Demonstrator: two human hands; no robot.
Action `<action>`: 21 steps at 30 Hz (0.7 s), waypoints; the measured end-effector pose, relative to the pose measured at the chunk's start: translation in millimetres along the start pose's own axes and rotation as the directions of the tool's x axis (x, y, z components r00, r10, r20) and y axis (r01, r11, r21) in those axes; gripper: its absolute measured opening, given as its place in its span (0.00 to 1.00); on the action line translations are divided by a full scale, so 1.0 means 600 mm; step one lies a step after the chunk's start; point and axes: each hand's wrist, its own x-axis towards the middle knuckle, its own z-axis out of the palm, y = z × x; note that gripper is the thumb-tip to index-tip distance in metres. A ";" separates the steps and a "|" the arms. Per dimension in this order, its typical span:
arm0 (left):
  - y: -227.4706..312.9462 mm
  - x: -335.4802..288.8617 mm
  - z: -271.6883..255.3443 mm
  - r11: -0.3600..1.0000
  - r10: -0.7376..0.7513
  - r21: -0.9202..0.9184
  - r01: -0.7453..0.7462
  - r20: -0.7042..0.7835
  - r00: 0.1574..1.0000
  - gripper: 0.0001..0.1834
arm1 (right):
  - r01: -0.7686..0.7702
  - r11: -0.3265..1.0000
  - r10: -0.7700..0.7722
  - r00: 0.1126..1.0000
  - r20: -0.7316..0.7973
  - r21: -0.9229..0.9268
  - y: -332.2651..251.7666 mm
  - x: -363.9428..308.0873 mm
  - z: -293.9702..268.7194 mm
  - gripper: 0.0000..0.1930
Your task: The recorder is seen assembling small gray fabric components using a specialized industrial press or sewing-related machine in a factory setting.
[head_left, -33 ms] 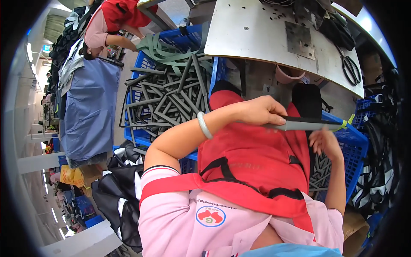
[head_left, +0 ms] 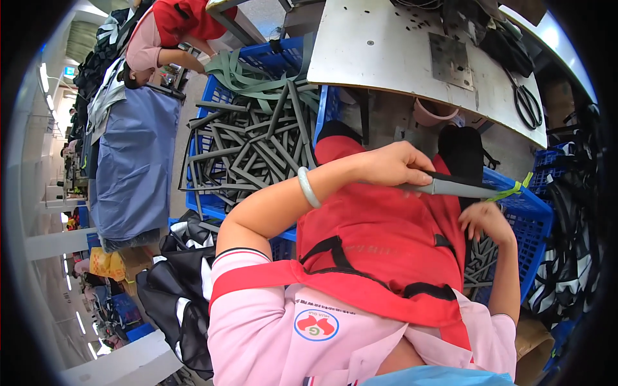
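Observation:
My left hand point(head_left: 396, 166) pinches one end of a grey strip point(head_left: 460, 188) with a black upper edge, held out over my red apron point(head_left: 380, 225). A yellow-green ribbon point(head_left: 513, 189) shows at the strip's far end; whether it is tied to the strip or to the basket behind, I cannot tell. Just below that end is my right hand point(head_left: 487, 222), its fingers loosely bent and apart, holding nothing I can see. Beneath it, more grey strips point(head_left: 479, 260) lie in a blue basket point(head_left: 528, 225) at my right.
To the left, another blue basket point(head_left: 199, 145) is heaped with grey strips point(head_left: 251, 154) and green webbing point(head_left: 241, 74). Ahead stands a white table point(head_left: 386, 58) with black scissors point(head_left: 528, 106). A co-worker point(head_left: 161, 45) bends at the far left beside a blue-covered stack point(head_left: 132, 167).
My right hand has shifted slightly down and left, away from the strip. The strip's far end tilts a little lower, while my left hand keeps its hold.

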 end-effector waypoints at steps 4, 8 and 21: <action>0.018 0.017 0.002 0.999 0.037 -0.025 -0.036 0.037 0.999 0.12 | 0.232 0.942 -0.245 0.969 -0.025 -0.243 -0.082 -0.041 0.044 0.18; 0.052 0.017 0.009 0.998 0.058 -0.018 -0.057 0.054 0.997 0.12 | 0.612 0.410 -0.869 0.487 -0.086 -0.676 -0.197 -0.025 0.107 0.23; 0.188 0.091 -0.069 0.744 0.460 0.652 -0.143 -0.346 0.818 0.14 | 0.096 0.161 -0.917 0.382 -0.113 -0.982 -0.295 0.069 -0.059 0.13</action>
